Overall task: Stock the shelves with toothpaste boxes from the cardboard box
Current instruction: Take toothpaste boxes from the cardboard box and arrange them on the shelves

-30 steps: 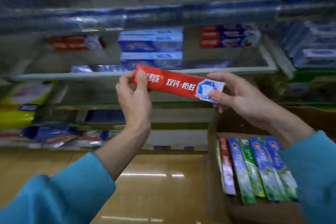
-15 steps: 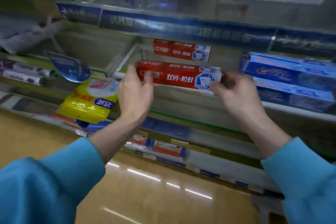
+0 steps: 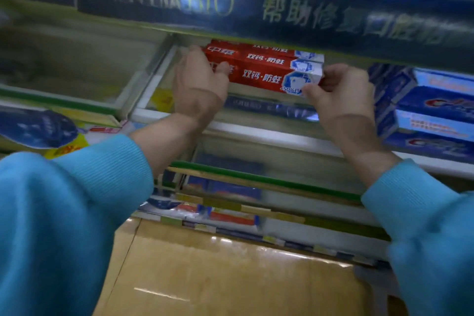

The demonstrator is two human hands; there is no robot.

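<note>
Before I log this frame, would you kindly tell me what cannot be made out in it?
All in the head view:
- Red toothpaste box: its left end is covered by the left hand, so the brand mark is partly unreadable.
- Red boxes behind: the shelf banner above hides how many there are.
- Blue boxes: cut off by the right edge, print blurred.
- Right hand: fingertips behind the box end.

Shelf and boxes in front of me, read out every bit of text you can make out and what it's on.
"BIO", after blurred characters: blue shelf banner.
"帮助修复口腔", roughly, blurred: same banner.
"双钙·防蛀": red toothpaste box held in both hands.
"50%", cut off: its white end.
"双钙·防蛀": red box behind.
Blue boxes at right: too blurred to read.
</note>
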